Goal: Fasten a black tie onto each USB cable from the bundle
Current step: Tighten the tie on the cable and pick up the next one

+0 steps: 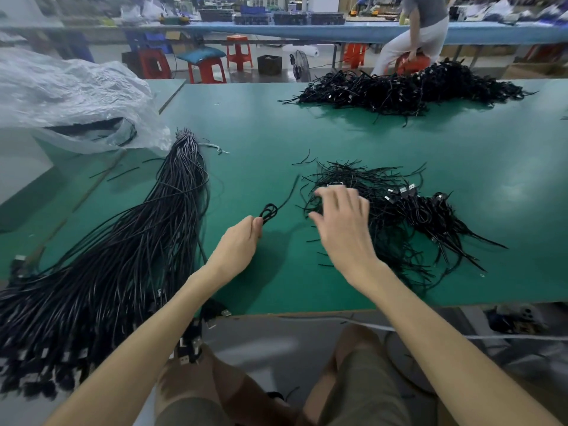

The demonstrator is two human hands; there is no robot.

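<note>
1. One green table (252,124) filled most of the frame, and its near edge ran across the lower third, under both forearms.
2. Three black heaps sat on it: the bundle (123,256) at left, a far pile (399,87) at upper right and a near pile (408,216) at centre right.
3. The bundle was the biggest. Its long axis ran from the lower left corner up to a bound tip left of upper centre, and its plug ends fanned out over the near edge.
4. One crumpled plastic bag (67,96) lay at upper left, just beside that tip.
5. Open room? A broad bare band lay between the two piles. A narrower bare lane ran between bundle and near pile, and both hands worked there.
6. The near pile was thin black strands, too many to count, with a few USB plugs showing on its upper right side.
7. Two hands in play. The right hand (341,222), blurred, hovered at the near pile's left edge, fingers spread and gripping nothing. Whether the tips touched the strands, I couldn't tell.
8. The left hand (236,244) pinched one coiled cable (270,212) between thumb and fingers, at the centre of the frame over the bare lane.
9. The coil pointed to the upper right, and a single strand (290,192) trailed on along the same line toward the near pile.
10. A few loose strands (123,173) lay left of the bundle.
</note>
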